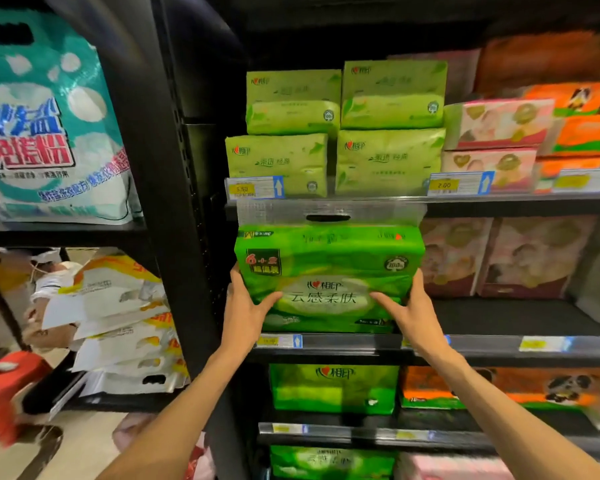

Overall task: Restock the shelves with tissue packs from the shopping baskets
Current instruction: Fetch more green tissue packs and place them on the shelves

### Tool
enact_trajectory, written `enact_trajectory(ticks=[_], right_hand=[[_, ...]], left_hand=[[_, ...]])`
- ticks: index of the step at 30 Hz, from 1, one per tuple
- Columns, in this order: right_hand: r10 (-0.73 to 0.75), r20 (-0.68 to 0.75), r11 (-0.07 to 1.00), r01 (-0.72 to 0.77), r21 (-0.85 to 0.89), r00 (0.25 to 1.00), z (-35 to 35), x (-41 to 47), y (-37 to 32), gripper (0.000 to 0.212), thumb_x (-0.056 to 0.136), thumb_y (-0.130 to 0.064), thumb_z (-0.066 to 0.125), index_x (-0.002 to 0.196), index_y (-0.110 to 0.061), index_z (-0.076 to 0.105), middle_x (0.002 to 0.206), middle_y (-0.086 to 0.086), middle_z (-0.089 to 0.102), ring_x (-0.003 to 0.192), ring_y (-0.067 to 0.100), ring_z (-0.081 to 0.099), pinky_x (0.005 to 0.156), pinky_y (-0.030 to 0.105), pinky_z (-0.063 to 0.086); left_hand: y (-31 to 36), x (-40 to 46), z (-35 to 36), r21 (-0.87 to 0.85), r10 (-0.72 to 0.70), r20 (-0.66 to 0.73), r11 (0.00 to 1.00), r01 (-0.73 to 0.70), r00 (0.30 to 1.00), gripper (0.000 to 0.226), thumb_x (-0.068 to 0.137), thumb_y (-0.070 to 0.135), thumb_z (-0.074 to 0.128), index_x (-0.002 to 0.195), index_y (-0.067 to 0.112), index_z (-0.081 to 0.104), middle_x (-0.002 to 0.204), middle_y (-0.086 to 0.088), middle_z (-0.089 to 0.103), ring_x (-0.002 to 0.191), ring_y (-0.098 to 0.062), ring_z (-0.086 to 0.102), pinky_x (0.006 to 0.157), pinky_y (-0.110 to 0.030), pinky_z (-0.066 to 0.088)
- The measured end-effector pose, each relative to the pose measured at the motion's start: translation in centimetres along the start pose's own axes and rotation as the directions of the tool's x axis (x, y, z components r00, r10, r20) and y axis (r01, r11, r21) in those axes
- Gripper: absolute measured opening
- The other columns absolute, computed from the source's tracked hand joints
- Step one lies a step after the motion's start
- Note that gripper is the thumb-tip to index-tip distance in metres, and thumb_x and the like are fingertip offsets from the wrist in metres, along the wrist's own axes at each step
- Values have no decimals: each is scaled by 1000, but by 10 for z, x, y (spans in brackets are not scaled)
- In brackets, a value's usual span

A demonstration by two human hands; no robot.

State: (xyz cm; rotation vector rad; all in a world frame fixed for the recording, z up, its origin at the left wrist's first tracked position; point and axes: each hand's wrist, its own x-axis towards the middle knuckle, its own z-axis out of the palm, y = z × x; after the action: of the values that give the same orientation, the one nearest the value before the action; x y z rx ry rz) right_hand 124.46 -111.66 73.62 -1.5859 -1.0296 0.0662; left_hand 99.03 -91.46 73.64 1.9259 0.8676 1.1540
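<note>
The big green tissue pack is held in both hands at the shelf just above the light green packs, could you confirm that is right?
Not quite: the head view shows the big green tissue pack, held by left hand and right hand, on the shelf just below the light green packs.

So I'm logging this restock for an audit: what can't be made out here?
- Shopping baskets: none shows in the head view.
- Back of the big green tissue pack: hidden by the pack itself, so its depth on the shelf is unclear.
- Price tag under the left hand: blurred.
- Right hand fingertips: hidden behind the pack.
</note>
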Motion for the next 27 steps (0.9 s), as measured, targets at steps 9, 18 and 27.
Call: enact_trajectory(ticks=[9,18,27], right_hand=[[49,106,998,-43,-52,993,9,14,13,76,82,-36,84,140,-46,36,137,-19,54,127,0,53,104,22,43],[197,118,969,-175,-173,973,25,41,37,66,82,-35,85,128,-33,38,128,-10,64,121,17,61,102,44,50],[237,111,963,-218,-161,965,36,52,50,54,84,-35,84,120,-24,45,125,-4,67,117,17,64,106,49,50]], left_hand=[[-6,12,22,18,-28,25,999,27,999,118,82,45,81,161,34,-7,165,-3,27,148,-23,34,121,-44,32],[-25,45,46,182,-136,81,976,120,987,121,75,37,89,157,27,0,157,-9,37,137,-34,46,108,-57,42],[-42,62,54,189,-147,79,973,130,986,111,75,36,89,152,18,12,151,-14,42,133,-35,49,105,-57,46]])
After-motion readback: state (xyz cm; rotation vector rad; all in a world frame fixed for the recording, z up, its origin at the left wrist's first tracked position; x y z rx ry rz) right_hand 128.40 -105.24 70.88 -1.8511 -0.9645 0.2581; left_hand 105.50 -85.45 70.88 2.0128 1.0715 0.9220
